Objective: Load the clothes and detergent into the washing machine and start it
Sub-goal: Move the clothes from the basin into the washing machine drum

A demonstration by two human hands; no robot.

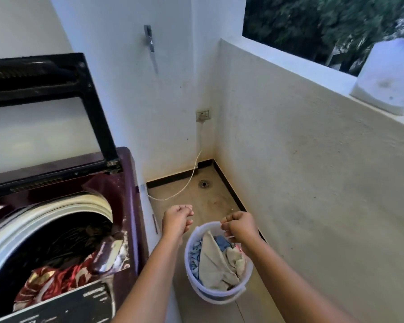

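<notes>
Right hand (239,226) curled above bucket (216,297); we judge it pinches thin handle (229,236). Left hand (177,220) curled just beside, holds nothing we can see. Clothes (215,264) lie in bucket on floor (208,197), directly below right hand. Washing machine (126,173) stands open to left, red cloth (51,283) inside. Load must go up, then leftward; left hand is nearer.

Maroon washer (124,183), white bucket (219,292), red-patterned cloth (54,283).
</notes>
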